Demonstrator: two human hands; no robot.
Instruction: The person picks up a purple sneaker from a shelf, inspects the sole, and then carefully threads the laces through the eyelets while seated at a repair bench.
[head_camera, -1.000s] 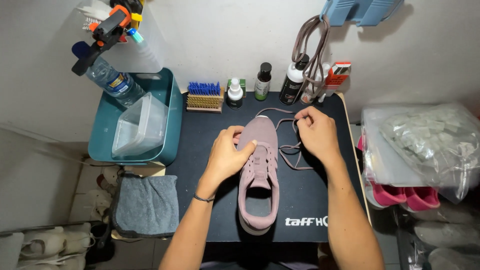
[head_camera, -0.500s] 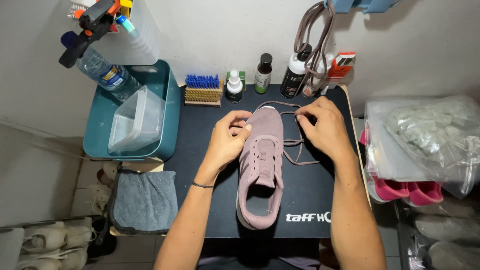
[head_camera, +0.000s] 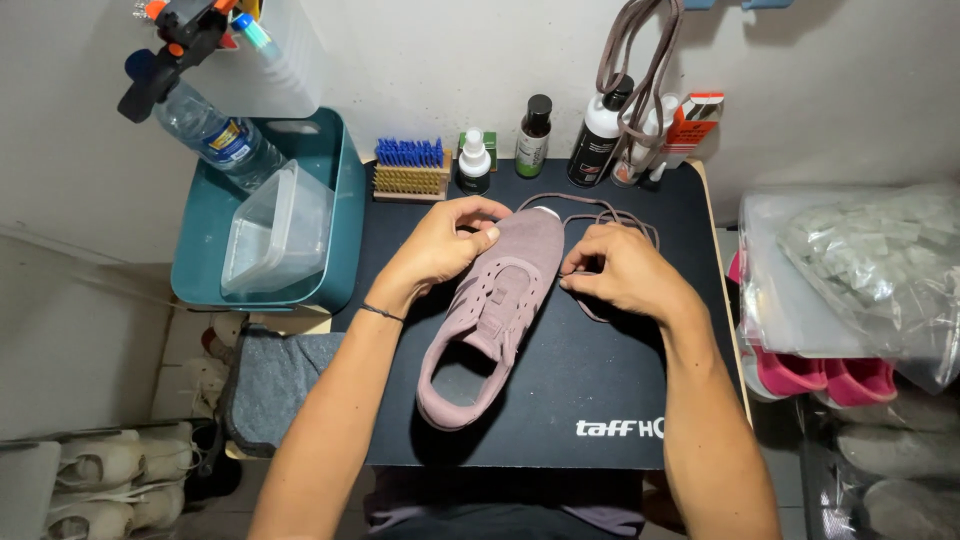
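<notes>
Black mat (head_camera: 600, 390) mid-table: left hand (head_camera: 440, 250) grips mauve sneaker (head_camera: 495, 310), right hand (head_camera: 625, 275) pinches lace (head_camera: 600, 215).

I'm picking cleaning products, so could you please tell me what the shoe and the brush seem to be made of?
Shoe: looks like suede or nubuck, by its matte, velvety mauve surface with no shine; synthetic is possible. Brush: the block looks like bare pale wood, the stiff blue bristles probably plastic.

head camera | looks down from above | close over black table (head_camera: 600, 400) | wall at top, beyond the fingers (head_camera: 590, 262)
</notes>
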